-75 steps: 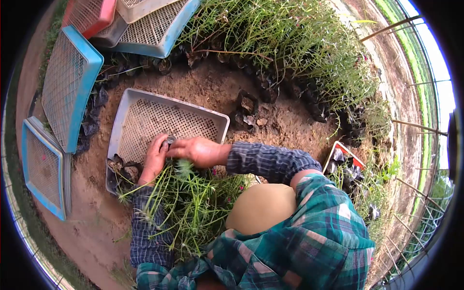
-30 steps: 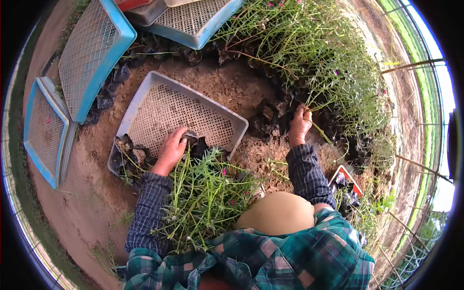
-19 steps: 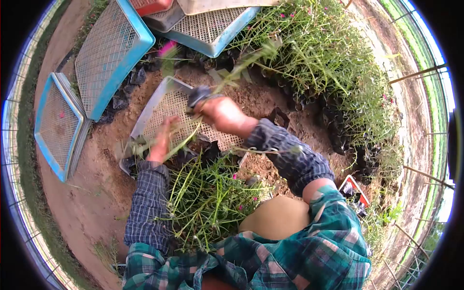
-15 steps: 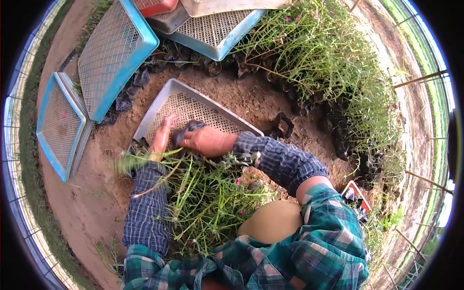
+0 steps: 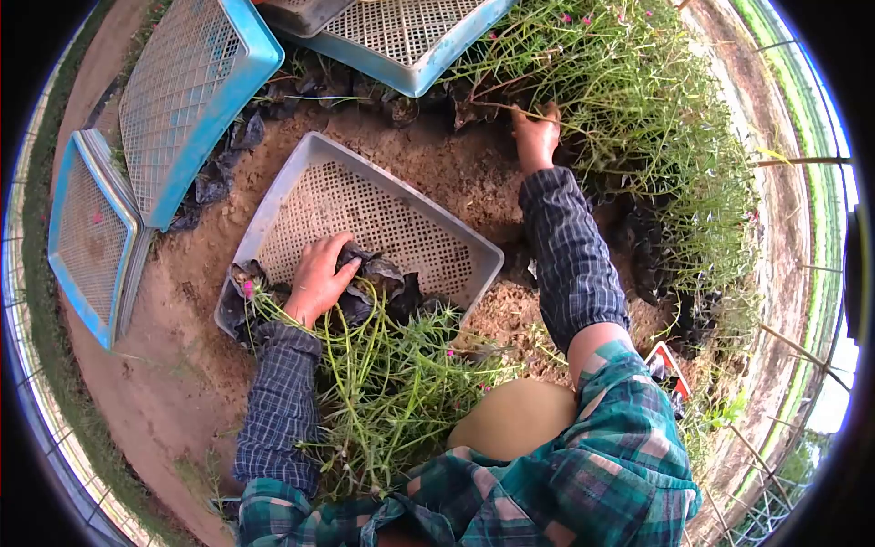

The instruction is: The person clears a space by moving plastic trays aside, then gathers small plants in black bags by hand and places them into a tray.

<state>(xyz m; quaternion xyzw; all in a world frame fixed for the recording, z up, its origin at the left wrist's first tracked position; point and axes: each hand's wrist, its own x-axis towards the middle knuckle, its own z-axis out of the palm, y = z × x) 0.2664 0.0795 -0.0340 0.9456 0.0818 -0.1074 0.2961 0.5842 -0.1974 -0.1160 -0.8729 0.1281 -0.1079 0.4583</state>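
A grey perforated plastic tray [image 5: 401, 196] lies on the soil in front of me. Black plastic seedling bags [image 5: 383, 275] stand along its near side, their green stems [image 5: 383, 383] leaning toward me. Over one of these bags is my left hand [image 5: 319, 275], thumb and fingers closed around its top. My right hand [image 5: 536, 139] reaches out to the far row of bagged plants [image 5: 620, 118]. Its fingers are apart at the edge of the row; stems partly cover the tips, and no bag shows in it.
Blue-edged mesh trays [image 5: 196, 109] lean at the left, with a stack of similar trays [image 5: 96, 228] beside them. Another blue-rimmed tray [image 5: 410, 46] lies at the back. A small red-and-white object [image 5: 668, 369] sits at the right.
My right hand has left the tray and reached far right to the plant row, leaving a bag in the tray. My left hand has moved down onto the bags.
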